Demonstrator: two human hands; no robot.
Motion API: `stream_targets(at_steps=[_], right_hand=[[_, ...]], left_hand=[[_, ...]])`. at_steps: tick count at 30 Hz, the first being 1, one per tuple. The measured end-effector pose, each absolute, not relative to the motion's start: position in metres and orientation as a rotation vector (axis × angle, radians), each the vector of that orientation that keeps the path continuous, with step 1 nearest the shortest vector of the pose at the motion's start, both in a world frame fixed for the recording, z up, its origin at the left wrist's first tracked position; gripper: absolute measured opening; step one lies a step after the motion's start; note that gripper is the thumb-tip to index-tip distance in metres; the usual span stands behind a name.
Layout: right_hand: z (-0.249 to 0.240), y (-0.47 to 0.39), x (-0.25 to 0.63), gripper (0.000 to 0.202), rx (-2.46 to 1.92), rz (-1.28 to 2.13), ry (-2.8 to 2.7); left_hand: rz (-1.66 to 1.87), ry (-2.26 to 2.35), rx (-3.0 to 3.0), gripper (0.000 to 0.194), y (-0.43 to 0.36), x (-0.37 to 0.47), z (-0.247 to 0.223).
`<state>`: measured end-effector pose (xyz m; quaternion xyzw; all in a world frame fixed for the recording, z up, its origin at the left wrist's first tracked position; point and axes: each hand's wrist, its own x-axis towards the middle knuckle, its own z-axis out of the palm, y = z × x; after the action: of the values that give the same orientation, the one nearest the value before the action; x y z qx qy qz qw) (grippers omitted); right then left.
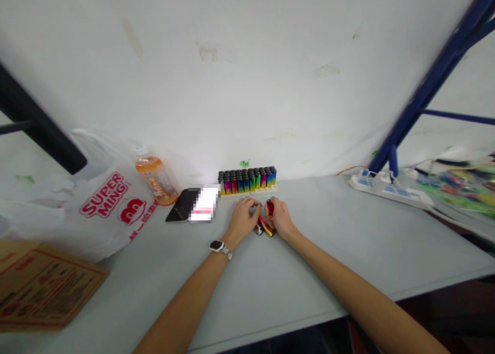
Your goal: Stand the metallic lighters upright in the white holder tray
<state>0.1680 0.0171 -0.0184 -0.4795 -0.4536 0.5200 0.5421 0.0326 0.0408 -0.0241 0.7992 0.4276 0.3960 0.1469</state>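
My right hand point(279, 218) is closed around a small red object point(270, 207) with a dark top, beside the middle of the table. My left hand point(244, 217) is just to its left, with fingers curled; what they hold, if anything, is too small to tell. Under and between the hands lie a few small shiny pieces, one red and gold point(267, 227). Just behind the hands, a pale tray point(253, 193) bears rows of several colourful cylinders point(247, 181) with black tops, standing upright against the wall.
Left of the tray lie a dark tablet point(184, 205) and a blurred white sheet point(204, 204). An orange bottle point(158, 181), a white plastic bag point(104, 209) and a cardboard box point(46, 287) stand farther left. At the right are a power strip point(390, 190) and a blue metal frame point(421, 93).
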Motion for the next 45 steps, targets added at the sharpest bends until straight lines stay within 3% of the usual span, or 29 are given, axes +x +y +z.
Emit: stream_targets(at_steps=[6,10,23,36,45], right_hand=[[-0.021,0.019,0.171,0.06,-1.014,1.437,-0.939],[-0.021,0.019,0.172,0.057,-0.966,1.483,-0.923],[-0.015,0.015,0.168,0.041,-1.057,1.216,-1.067],[-0.021,0.022,0.172,0.055,-0.915,1.384,-0.942],[-0.022,0.026,0.178,0.042,-0.877,1.211,-1.101]], left_hand=[[1.136,1.238,2.317,0.014,0.042,0.032,-0.026],[1.139,1.238,2.315,0.013,0.042,0.032,-0.026],[1.136,1.222,2.309,0.013,0.041,0.033,-0.024],[1.153,1.201,2.309,0.013,0.043,0.032,-0.028],[1.158,1.199,2.288,0.013,0.043,0.033,-0.028]])
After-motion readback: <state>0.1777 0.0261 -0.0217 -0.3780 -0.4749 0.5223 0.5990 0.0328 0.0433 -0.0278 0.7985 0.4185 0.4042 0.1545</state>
